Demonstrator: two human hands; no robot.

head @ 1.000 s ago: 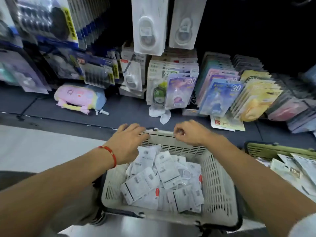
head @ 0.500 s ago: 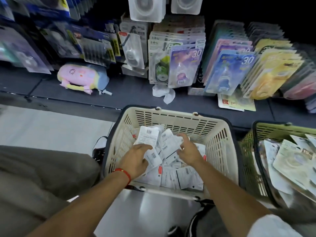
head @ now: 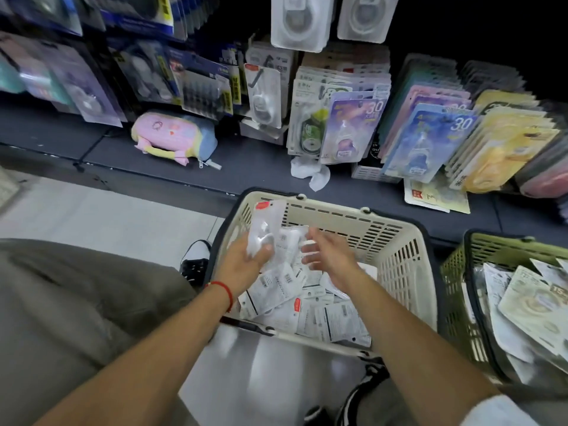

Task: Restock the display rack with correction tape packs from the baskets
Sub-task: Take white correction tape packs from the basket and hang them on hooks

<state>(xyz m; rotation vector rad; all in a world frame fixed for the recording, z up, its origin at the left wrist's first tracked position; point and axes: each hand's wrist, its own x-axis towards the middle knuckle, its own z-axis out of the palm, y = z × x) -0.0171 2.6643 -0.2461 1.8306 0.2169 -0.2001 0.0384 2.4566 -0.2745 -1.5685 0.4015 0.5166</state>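
Observation:
A beige basket [head: 396, 250] on the floor holds several white correction tape packs [head: 335, 321]. Over its left side my left hand [head: 242, 265] grips a clear-fronted pack [head: 264, 229] with a red tab, lifted upright above the pile. My right hand [head: 329, 259] hovers just right of it, fingers spread, holding nothing that I can make out. The display rack [head: 338, 112] stands behind the basket with rows of hanging tape packs.
A green basket [head: 461, 290] with more packs sits at the right. A pink pencil case [head: 172, 136] and crumpled white paper [head: 310, 170] lie on the dark base shelf [head: 252, 161]. My knee in grey trousers [head: 76, 302] fills the left.
Both hands reached down from the basket's far rim into the pile. My left hand has lifted one pack up, and my right hand has opened beside it.

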